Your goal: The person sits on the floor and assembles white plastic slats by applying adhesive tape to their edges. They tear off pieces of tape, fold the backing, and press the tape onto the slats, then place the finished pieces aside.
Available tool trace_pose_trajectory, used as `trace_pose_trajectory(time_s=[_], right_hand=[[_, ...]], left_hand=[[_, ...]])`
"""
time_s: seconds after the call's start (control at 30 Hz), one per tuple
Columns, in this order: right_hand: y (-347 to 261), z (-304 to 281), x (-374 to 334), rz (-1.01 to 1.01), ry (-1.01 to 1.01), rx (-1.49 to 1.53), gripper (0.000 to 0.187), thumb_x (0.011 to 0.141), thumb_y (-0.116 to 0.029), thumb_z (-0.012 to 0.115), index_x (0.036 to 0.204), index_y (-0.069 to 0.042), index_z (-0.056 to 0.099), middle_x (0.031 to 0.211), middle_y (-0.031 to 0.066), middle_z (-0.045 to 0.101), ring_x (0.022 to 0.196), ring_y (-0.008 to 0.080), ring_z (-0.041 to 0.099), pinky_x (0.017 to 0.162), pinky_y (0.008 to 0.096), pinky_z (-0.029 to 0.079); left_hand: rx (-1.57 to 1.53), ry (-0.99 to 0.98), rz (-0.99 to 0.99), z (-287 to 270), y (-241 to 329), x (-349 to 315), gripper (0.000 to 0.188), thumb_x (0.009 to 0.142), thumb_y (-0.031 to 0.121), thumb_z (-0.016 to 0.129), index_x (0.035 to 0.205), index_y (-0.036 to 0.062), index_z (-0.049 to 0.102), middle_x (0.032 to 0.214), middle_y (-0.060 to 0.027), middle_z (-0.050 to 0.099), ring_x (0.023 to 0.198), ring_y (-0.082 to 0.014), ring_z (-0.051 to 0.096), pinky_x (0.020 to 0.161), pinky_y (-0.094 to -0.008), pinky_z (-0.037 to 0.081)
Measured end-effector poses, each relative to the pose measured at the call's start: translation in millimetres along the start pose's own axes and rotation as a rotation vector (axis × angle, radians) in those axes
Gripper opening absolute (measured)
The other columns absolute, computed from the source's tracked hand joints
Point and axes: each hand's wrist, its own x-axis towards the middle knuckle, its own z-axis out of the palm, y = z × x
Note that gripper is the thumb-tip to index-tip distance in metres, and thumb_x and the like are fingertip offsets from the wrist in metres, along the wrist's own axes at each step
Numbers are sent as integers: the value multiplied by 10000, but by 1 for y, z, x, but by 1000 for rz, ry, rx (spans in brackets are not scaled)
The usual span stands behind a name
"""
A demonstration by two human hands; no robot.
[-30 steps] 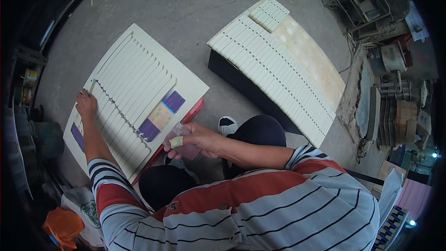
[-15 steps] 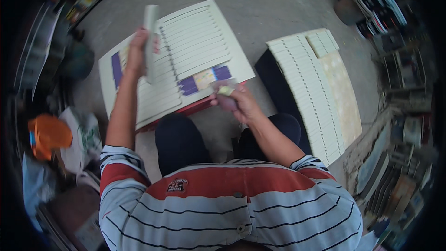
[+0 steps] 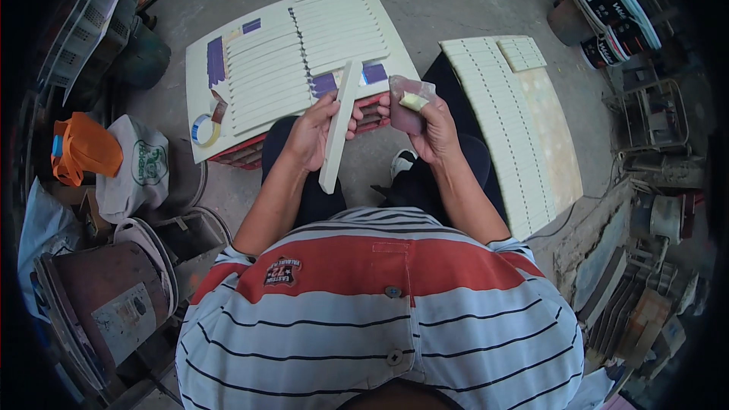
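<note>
My left hand [image 3: 310, 133] is closed around a long cream-coloured slat [image 3: 339, 125], held tilted above my knees. In my right hand [image 3: 437, 130], close to the slat's right side, is a folded piece of reddish-brown sandpaper [image 3: 407, 120]. A pale yellow patch [image 3: 414, 101] shows on it under my thumb. The slat and the sandpaper are apart. Beyond my hands lies a cream board [image 3: 269, 26] carrying rows of similar slats [image 3: 262, 80] and strips of purple tape [image 3: 216, 62]. A tape roll [image 3: 205, 130] and a small brown sheet [image 3: 219, 111] rest at its near left corner.
To the right stands a second cream panel [image 3: 493, 129] on a dark base, with a short block of slats [image 3: 522, 53] on top. An orange bag [image 3: 87, 148], a white bag [image 3: 137, 171] and a brown bucket [image 3: 106, 296] are at the left. Paint buckets [image 3: 611, 11] stand at the far right.
My left hand has brought the slat from above the board back toward my body and to the right. My right hand has shifted slightly right and up with the sandpaper.
</note>
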Motion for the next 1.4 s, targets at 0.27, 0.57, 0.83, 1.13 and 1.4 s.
trace_pose_trajectory(time_s=[0.27, 0.57, 0.83, 1.13, 1.4], right_hand=[[2, -3, -27, -159, 155, -368, 291, 815, -47, 599, 1095, 29, 608, 876, 105, 663, 767, 152, 639, 720, 215, 492], [2, -1, -37, -313, 109, -596, 339, 760, -11, 615, 1099, 3, 628, 927, 4, 615, 729, 91, 567, 666, 198, 427], [2, -8, -20, 46, 13, -416, 281, 794, -52, 579, 1042, 81, 585, 933, 100, 628, 743, 119, 600, 584, 226, 475], [26, -12, -13, 249, 73, 317, 348, 827, -11, 517, 1162, 62, 459, 1006, 177, 586, 838, 245, 619, 731, 320, 546], [56, 2, -18, 240, 370, 620, 361, 810, 11, 541, 1162, -5, 460, 1051, 165, 550, 896, 287, 592, 812, 375, 538]], left_hand=[[397, 3, 25, 16, -10, -16, 406, 912, 169, 407, 1270, -19, 428, 895, -57, 566, 768, -91, 533, 700, -209, 446], [416, 24, -49, 36, -11, -16, 514, 887, 99, 409, 1385, -2, 329, 1009, -43, 560, 805, -84, 511, 727, -210, 448], [395, -47, -157, 23, -2, -14, 524, 846, 41, 413, 1368, 91, 406, 1172, -87, 571, 864, -104, 570, 670, -213, 490], [-60, -351, -144, -4, 9, -21, 551, 922, 166, 407, 1395, -48, 222, 1140, -237, 559, 925, -206, 630, 775, -264, 547], [585, 75, 392, -13, -30, -9, 406, 882, 154, 425, 1244, -29, 411, 1148, -155, 520, 1028, -203, 530, 919, -344, 428]])
